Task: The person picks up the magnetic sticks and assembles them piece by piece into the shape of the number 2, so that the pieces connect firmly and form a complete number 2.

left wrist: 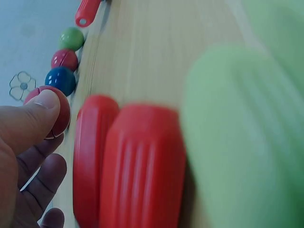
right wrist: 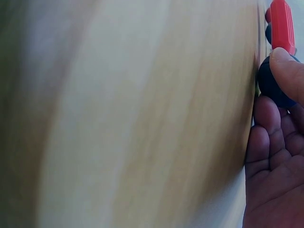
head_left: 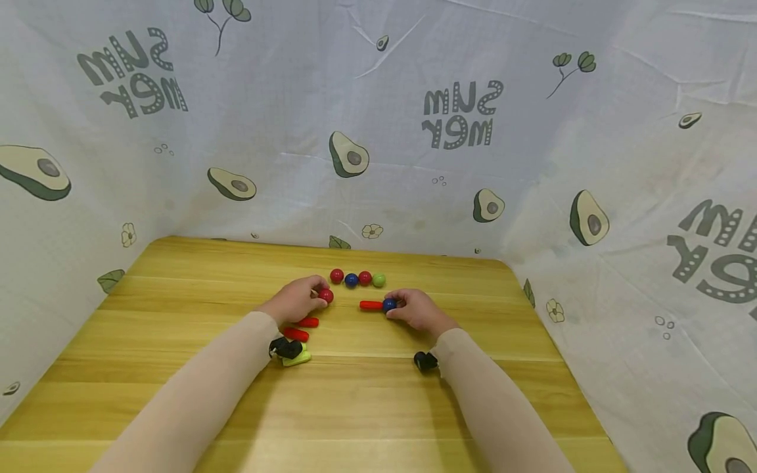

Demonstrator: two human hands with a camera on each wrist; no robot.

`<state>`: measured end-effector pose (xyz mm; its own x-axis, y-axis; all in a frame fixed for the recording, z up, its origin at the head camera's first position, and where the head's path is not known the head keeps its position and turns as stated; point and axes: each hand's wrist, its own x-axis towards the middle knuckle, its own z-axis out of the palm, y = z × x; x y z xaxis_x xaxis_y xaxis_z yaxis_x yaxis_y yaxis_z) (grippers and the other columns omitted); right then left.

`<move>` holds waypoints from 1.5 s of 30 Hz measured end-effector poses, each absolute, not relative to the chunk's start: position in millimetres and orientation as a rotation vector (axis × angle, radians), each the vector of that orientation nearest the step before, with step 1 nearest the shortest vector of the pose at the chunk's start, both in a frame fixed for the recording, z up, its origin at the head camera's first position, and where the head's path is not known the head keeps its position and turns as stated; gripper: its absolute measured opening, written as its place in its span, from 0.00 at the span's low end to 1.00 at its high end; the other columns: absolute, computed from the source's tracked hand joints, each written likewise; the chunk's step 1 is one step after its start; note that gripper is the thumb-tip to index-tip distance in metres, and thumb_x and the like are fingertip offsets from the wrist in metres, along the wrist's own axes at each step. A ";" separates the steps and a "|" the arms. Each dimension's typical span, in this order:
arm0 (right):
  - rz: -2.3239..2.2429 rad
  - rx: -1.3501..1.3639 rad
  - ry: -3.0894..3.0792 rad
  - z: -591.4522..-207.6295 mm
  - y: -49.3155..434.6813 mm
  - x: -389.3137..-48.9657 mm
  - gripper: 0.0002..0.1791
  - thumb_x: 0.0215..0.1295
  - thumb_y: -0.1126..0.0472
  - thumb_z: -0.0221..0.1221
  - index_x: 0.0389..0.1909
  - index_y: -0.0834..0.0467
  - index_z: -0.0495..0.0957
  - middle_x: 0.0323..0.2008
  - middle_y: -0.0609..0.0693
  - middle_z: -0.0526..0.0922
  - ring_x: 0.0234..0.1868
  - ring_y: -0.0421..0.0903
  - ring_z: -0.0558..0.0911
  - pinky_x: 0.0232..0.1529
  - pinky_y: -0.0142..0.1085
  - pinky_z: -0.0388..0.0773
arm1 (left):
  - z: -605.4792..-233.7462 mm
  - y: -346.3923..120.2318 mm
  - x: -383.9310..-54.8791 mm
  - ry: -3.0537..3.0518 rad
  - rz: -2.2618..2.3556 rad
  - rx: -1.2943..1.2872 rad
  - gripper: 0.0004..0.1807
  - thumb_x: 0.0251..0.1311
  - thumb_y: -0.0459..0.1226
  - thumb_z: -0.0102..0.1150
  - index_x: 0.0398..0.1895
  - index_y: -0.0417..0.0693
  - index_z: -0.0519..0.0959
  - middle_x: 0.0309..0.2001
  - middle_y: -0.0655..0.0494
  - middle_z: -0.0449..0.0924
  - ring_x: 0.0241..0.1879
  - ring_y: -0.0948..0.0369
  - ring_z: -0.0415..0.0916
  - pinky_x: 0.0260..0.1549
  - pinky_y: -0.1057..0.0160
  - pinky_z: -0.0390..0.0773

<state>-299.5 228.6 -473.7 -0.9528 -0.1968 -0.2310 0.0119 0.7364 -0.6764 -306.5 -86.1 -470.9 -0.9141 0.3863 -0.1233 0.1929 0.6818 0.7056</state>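
Note:
In the head view, my left hand point(head_left: 294, 300) pinches a red ball point(head_left: 326, 297) between thumb and fingertips, just in front of a row of balls. The left wrist view shows the thumb lying across this red ball point(left wrist: 59, 114). My right hand point(head_left: 418, 311) pinches a blue ball point(head_left: 388, 305), which touches the end of a red ribbed rod point(head_left: 370, 305). That rod point(right wrist: 282, 26) points away from the thumb in the right wrist view. Two more red rods point(head_left: 307, 322) lie beside my left wrist, with light green rods point(head_left: 297, 359) partly hidden under the wrist camera.
Behind the hands, a red ball point(head_left: 336, 276), a blue ball point(head_left: 351, 280), another red ball point(head_left: 365, 278) and a green ball point(head_left: 378, 280) stand in a row. The wooden table point(head_left: 355, 407) ends at a printed cloth point(head_left: 402, 190) at the back and sides.

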 end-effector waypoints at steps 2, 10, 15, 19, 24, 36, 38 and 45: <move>-1.036 -0.143 2.652 -473.4 228.3 -299.4 0.21 0.70 0.60 0.69 0.62 0.55 0.82 0.54 0.54 0.84 0.49 0.49 0.79 0.63 0.46 0.80 | -471.7 -81.8 -306.7 2.629 1.055 0.472 0.18 0.74 0.40 0.63 0.64 0.51 0.76 0.60 0.50 0.81 0.59 0.51 0.79 0.62 0.49 0.79; -1.034 -0.120 2.650 -473.1 227.3 -299.5 0.22 0.70 0.60 0.69 0.64 0.53 0.82 0.55 0.54 0.84 0.50 0.48 0.79 0.65 0.47 0.79 | -474.8 -67.9 -306.7 2.636 1.009 0.491 0.20 0.73 0.42 0.64 0.65 0.53 0.77 0.60 0.50 0.82 0.55 0.54 0.78 0.64 0.48 0.77; -1.036 -0.128 2.644 -473.3 228.2 -300.0 0.21 0.70 0.60 0.69 0.62 0.53 0.82 0.55 0.54 0.84 0.51 0.49 0.80 0.65 0.47 0.79 | -476.6 -59.6 -306.5 2.654 0.987 0.520 0.19 0.72 0.42 0.66 0.63 0.52 0.77 0.57 0.51 0.83 0.55 0.54 0.78 0.65 0.48 0.76; -1.014 -0.136 2.655 -474.4 228.8 -301.5 0.20 0.70 0.59 0.69 0.62 0.53 0.83 0.54 0.53 0.85 0.50 0.49 0.80 0.65 0.47 0.79 | -478.3 -51.7 -306.4 2.671 0.953 0.543 0.17 0.72 0.42 0.66 0.61 0.53 0.78 0.56 0.53 0.84 0.54 0.55 0.79 0.65 0.49 0.76; -1.018 -0.135 2.652 -474.7 229.4 -301.7 0.20 0.69 0.60 0.70 0.61 0.53 0.83 0.54 0.54 0.85 0.50 0.50 0.80 0.66 0.48 0.79 | -478.3 -39.3 -305.4 2.678 0.930 0.561 0.18 0.72 0.43 0.66 0.61 0.53 0.78 0.56 0.55 0.84 0.57 0.55 0.79 0.67 0.50 0.75; -1.035 -0.136 2.638 -471.7 227.0 -297.6 0.20 0.70 0.61 0.69 0.61 0.54 0.83 0.54 0.54 0.84 0.50 0.50 0.80 0.66 0.48 0.79 | -482.4 -29.7 -307.0 2.694 0.914 0.560 0.19 0.72 0.43 0.66 0.63 0.55 0.78 0.58 0.54 0.83 0.60 0.52 0.79 0.69 0.46 0.73; -1.039 -0.133 2.639 -471.9 226.6 -297.0 0.20 0.69 0.60 0.70 0.61 0.53 0.83 0.54 0.54 0.85 0.50 0.50 0.80 0.66 0.48 0.79 | -482.3 -29.6 -306.6 2.691 0.915 0.560 0.19 0.72 0.43 0.66 0.64 0.55 0.78 0.58 0.53 0.83 0.59 0.52 0.78 0.69 0.46 0.73; -1.047 -0.131 2.640 -473.8 226.3 -297.1 0.20 0.69 0.60 0.70 0.60 0.53 0.83 0.54 0.53 0.85 0.50 0.49 0.80 0.65 0.48 0.79 | -480.2 -29.7 -304.6 2.690 0.926 0.561 0.17 0.72 0.42 0.66 0.62 0.55 0.78 0.57 0.54 0.83 0.55 0.53 0.78 0.67 0.47 0.74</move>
